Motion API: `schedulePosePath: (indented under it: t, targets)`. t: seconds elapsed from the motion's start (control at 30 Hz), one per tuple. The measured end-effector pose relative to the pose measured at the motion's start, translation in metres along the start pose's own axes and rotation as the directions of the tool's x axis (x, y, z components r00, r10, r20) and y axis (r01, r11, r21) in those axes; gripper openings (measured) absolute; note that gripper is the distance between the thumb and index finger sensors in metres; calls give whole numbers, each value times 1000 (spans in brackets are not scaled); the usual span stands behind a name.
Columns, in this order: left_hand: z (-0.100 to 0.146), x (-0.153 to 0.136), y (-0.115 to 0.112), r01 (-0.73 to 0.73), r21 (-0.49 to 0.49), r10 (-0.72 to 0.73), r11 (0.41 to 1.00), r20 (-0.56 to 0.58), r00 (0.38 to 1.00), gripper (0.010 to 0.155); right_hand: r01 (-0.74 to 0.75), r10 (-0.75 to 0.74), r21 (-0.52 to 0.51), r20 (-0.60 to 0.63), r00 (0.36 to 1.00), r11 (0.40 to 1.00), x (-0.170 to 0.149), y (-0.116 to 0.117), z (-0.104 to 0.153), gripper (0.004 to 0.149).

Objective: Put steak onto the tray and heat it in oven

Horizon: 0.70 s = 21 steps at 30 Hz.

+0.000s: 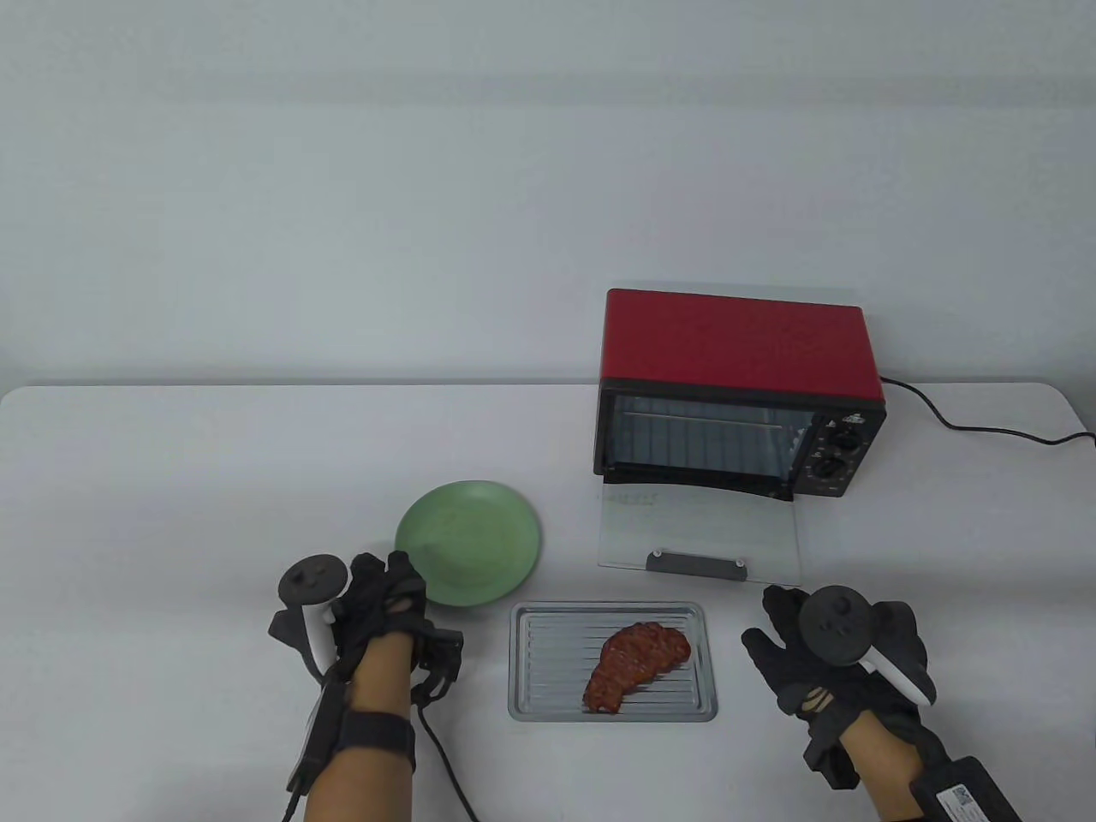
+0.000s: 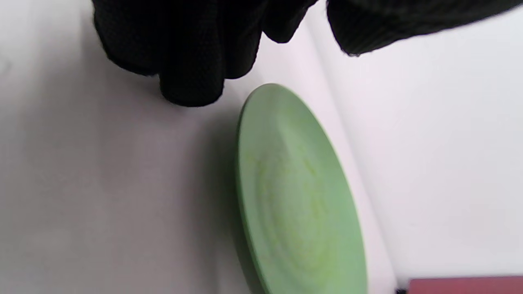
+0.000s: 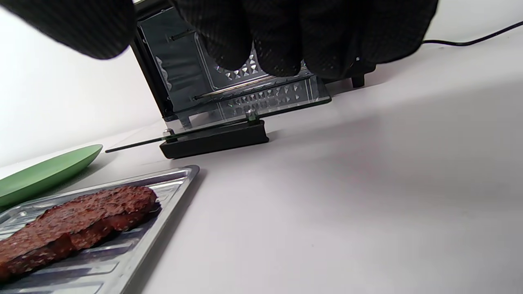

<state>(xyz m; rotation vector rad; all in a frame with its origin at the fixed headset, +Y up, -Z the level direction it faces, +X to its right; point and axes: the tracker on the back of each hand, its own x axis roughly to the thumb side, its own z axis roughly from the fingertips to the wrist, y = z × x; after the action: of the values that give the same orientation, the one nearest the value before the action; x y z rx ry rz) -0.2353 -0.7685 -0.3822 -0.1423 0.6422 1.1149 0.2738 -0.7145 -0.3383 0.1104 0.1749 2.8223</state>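
A brown-red steak (image 1: 634, 666) (image 3: 77, 222) lies on the ribbed metal tray (image 1: 548, 634) (image 3: 135, 253) at the table's front middle. Behind it stands the red oven (image 1: 736, 390) with its glass door (image 1: 698, 531) (image 3: 229, 106) folded down flat onto the table. My right hand (image 1: 792, 638) hovers right of the tray and just in front of the door, fingers relaxed, holding nothing. At the left of the tray my left hand (image 1: 381, 591) sits by the near edge of the green plate (image 1: 469, 543) (image 2: 294, 200), fingers loose and empty.
The oven's black power cord (image 1: 985, 424) runs off to the right along the table. A white wall rises behind the table. Two control knobs (image 1: 839, 454) sit on the oven's right front panel.
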Motion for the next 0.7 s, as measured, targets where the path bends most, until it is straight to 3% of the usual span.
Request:
schedulePosePath:
  t: [0.1, 0.2, 0.27, 0.37, 0.53, 0.63, 0.7]
  targets:
    - [20, 11, 8, 52, 14, -54, 999, 210, 976, 69, 10, -10, 7, 1, 1000, 1000, 0, 1, 0, 76]
    - [49, 25, 14, 199, 110, -227, 974, 437, 870, 72, 19, -19, 27, 1, 1000, 999, -1, 4, -1, 76]
    - [66, 32, 15, 277, 158, -318, 948, 515, 796, 75, 20, -20, 33, -2, 1000, 999, -2, 5, -2, 76]
    - [85, 39, 12, 400, 201, -440, 894, 558, 704, 79, 19, -18, 42, -15, 1000, 999, -5, 7, -3, 76]
    - [103, 44, 6, 610, 214, -618, 763, 517, 592, 85, -11, 13, 41, -51, 999, 999, -6, 7, -6, 74]
    - [107, 43, 6, 637, 215, -642, 740, 508, 574, 85, -35, 39, 43, -88, 995, 998, -7, 9, -8, 72]
    - [106, 39, 8, 610, 234, -629, 757, 515, 583, 85, -36, 41, 50, -101, 994, 998, -7, 10, -9, 70]
